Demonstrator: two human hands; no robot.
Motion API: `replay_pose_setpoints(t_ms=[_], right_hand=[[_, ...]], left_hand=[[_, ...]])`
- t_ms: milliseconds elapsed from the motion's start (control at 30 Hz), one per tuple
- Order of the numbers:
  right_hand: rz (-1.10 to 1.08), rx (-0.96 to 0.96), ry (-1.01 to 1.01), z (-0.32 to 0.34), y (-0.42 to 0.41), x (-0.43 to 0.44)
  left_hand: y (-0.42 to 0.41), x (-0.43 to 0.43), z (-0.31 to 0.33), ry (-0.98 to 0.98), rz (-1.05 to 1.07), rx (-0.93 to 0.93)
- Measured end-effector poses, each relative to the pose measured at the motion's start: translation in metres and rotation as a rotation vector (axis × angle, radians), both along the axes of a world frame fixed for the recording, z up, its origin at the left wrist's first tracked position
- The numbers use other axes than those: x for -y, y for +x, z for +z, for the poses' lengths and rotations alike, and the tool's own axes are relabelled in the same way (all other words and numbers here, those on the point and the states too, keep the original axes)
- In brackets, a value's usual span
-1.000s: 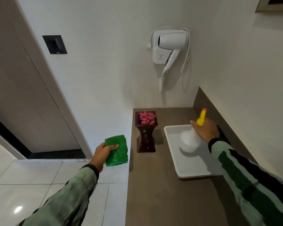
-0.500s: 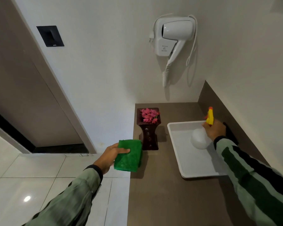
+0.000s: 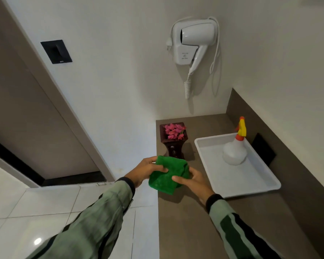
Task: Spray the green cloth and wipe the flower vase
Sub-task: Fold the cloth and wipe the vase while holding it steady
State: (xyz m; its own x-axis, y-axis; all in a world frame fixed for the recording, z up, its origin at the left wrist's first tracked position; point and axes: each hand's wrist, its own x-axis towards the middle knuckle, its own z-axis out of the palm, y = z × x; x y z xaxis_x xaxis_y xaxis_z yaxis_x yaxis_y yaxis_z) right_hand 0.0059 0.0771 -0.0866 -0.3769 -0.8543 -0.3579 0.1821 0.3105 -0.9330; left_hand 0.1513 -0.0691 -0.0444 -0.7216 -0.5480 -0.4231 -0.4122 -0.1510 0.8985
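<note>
We hold the folded green terry cloth (image 3: pixel 166 176) at frame centre, left hand (image 3: pixel 147 170) and right hand (image 3: pixel 192 179) both clamped on it. The dark wooden, upright flower vase (image 3: pixel 173 144) stands directly above, just beyond the cloth; neither hand is clearly nearer.

Green cloth (image 3: pixel 166 176), dark brown vase (image 3: pixel 174 146), pink flowers (image 3: pixel 174 130), white tray (image 3: pixel 238 181).

We see a white hair dryer (image 3: pixel 194 43) hanging on the wall, its curly cord hanging down. A white tray (image 3: pixel 251 186) sits on the brown bench (image 3: pixel 195 230). A black plate (image 3: pixel 56 51) is on the wall beside the door (image 3: pixel 22 113). The floor (image 3: pixel 26 212) has shiny white tiles.
</note>
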Motion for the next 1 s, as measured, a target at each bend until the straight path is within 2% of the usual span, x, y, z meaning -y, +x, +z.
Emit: replay_pose_setpoints(t_ms=[67, 133, 200, 267, 400, 467, 600, 800, 1000], right_hand=[[-0.079, 0.028, -0.012, -0.001, 0.000, 0.000], [-0.168, 0.018, 0.017, 0.001, -0.002, -0.002], [-0.292, -0.052, 0.054, -0.001, -0.004, -0.005], [-0.407, -0.156, 0.073, -0.006, -0.004, -0.006], [-0.588, -0.433, 0.056, -0.004, 0.015, 0.006], [-0.682, -0.490, 0.010, 0.005, 0.031, 0.019], [-0.810, -0.490, -0.026, 0.009, 0.051, 0.051], [-0.935, -0.338, -0.120, -0.004, 0.063, 0.102], [-0.981, -0.334, -0.159, -0.011, 0.075, 0.126]], left_hand=[[0.000, 0.010, 0.011, -0.192, -0.031, 0.043], [0.000, 0.026, 0.021, -0.482, 0.041, 0.041], [-0.005, 0.046, 0.029, -0.801, 0.118, 0.030], [-0.018, 0.062, 0.035, -0.983, 0.033, 0.069], [-0.056, 0.083, 0.041, -1.072, -0.270, 0.246], [-0.068, 0.095, 0.038, -1.074, -0.358, 0.282], [-0.075, 0.111, 0.025, -1.154, -0.531, 0.356], [-0.076, 0.117, 0.011, -1.222, -0.541, 0.315], [-0.077, 0.120, 0.012, -1.256, -0.567, 0.318]])
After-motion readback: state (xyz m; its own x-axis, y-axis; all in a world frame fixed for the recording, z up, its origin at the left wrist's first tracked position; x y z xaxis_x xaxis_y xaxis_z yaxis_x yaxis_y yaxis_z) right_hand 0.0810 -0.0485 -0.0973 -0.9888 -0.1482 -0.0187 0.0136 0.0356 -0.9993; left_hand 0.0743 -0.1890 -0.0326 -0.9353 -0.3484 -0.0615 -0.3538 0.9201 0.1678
